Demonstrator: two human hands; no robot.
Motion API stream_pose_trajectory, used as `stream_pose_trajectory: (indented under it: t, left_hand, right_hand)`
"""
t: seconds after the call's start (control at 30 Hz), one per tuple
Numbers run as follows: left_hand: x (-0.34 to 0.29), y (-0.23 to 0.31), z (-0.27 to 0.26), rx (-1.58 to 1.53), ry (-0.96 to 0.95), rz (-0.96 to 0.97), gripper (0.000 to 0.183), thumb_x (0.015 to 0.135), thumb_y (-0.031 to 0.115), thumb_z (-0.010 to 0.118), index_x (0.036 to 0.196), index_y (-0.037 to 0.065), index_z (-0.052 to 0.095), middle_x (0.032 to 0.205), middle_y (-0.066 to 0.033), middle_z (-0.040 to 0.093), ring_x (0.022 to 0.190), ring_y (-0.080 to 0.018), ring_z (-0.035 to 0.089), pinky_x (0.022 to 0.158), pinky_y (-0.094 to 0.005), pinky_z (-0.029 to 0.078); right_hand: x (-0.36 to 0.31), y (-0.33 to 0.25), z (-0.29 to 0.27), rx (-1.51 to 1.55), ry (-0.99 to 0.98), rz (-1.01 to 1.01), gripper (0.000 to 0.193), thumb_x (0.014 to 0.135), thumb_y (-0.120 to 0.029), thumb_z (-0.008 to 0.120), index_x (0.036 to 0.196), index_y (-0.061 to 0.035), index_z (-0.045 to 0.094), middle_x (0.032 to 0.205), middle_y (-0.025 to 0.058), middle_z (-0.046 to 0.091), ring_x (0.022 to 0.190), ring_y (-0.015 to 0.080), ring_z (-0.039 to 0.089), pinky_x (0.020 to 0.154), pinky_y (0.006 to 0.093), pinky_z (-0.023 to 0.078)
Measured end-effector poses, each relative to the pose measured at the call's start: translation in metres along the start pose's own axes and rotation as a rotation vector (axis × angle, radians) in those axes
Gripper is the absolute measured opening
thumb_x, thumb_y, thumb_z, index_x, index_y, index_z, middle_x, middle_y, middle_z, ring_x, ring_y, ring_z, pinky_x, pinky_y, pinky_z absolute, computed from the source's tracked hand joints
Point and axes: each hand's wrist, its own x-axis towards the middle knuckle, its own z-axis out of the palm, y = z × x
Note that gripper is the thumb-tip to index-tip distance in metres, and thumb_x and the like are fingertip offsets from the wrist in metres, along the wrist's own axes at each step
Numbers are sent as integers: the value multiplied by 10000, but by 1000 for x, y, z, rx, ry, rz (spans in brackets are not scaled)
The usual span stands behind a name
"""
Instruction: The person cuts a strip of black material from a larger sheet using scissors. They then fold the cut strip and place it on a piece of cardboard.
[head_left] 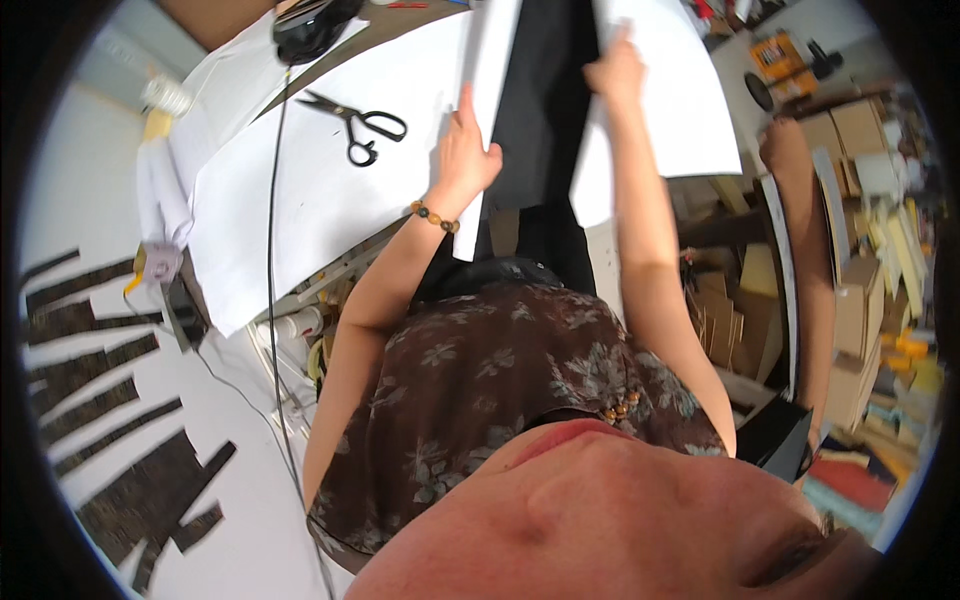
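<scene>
A long black sheet, of fabric or similar material, lies between two white pieces and reaches down to the table's near edge. Along its left side runs a narrow white strip, whose lower end hangs past that edge. My left hand rests on this strip, index finger stretched forward and thumb apart. To the right, my right hand lies over white paper beside the black sheet. Its index finger points away and its thumb reaches toward the black edge; the hand is slightly blurred. Black-handled scissors lie spread on the white surface at left.
A dark cable hangs down at left below a black device. Dark pattern strips are on the white surface at far left. A thread spool stands at upper left. Cardboard and material pieces crowd shelves at right.
</scene>
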Motion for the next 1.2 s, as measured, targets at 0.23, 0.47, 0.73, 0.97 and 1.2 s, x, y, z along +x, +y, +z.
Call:
stream_pose_trajectory:
  t: [0.23, 0.47, 0.73, 0.97, 1.2]
  left_hand:
    - [-39, -2, -121, -77, 258, 406, 745, 737, 10, 596, 1449, 87, 388, 1368, -199, 519, 1133, -337, 609, 970, -348, 490]
    - [-44, -23, -336, 186, 488, 348, 669, 788, -62, 532, 1411, 181, 507, 1263, -60, 607, 1034, -154, 593, 899, -278, 478]
    - [-43, -155, -570, 1208, 707, -157, 571, 893, 290, 548, 1436, 391, 399, 1196, -86, 616, 1004, -319, 647, 802, -452, 534]
    - [-35, -182, -529, 1199, 910, -240, 458, 844, 360, 588, 1278, 215, 564, 1157, -115, 634, 1048, -346, 630, 837, -483, 528]
    - [-28, -188, -401, 1282, 395, -213, 597, 738, 383, 781, 1213, 102, 556, 1065, -153, 609, 1014, -345, 613, 792, -473, 545]
  right_hand:
    - [-21, 87, -260, 389, 198, 52, 659, 795, 133, 484, 1360, -192, 582, 1312, 104, 625, 1260, 211, 552, 1077, 372, 416]
    - [-40, 190, -398, 269, 254, -138, 548, 807, -168, 621, 1352, -140, 566, 1232, 152, 612, 1130, 243, 581, 1007, 392, 423]
    - [-50, 125, -279, 928, -100, 311, 744, 749, -407, 699, 1374, -48, 509, 1172, 158, 575, 1041, 257, 544, 938, 343, 383]
    - [-70, 71, -100, 1775, -726, 159, 539, 900, -91, 612, 1394, 37, 439, 1199, 178, 637, 977, 198, 681, 847, 287, 561]
    - [-85, 56, -14, 1418, -745, 208, 493, 957, -134, 593, 1422, -35, 462, 1345, 108, 578, 1215, 171, 561, 1026, 305, 441]
